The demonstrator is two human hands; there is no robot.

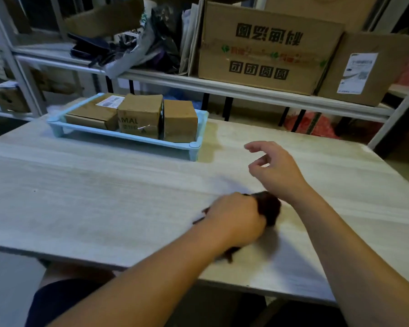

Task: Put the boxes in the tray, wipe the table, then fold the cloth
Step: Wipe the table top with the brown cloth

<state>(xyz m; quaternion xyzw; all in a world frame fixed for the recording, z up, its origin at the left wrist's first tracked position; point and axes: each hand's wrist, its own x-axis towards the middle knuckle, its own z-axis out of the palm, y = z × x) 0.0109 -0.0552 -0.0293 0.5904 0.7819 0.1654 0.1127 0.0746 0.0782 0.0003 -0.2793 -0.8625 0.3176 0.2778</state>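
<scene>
Three cardboard boxes sit side by side in a pale blue tray (132, 138) at the far left of the wooden table (85, 190): a flat one with a label (93, 112), a taped cube (139, 115) and a plain cube (180, 120). My left hand (234, 220) presses down on a dark brown cloth (268, 207) near the table's front, gripping it; most of the cloth is hidden under the hand. My right hand (275, 169) hovers just beyond it, fingers curled apart, holding nothing.
A metal shelf (246, 90) runs behind the table, carrying large cardboard cartons (265, 50) and a heap of bags (137, 46). The table's front edge (151, 267) lies close to my body. Red bags (312, 125) lie under the shelf.
</scene>
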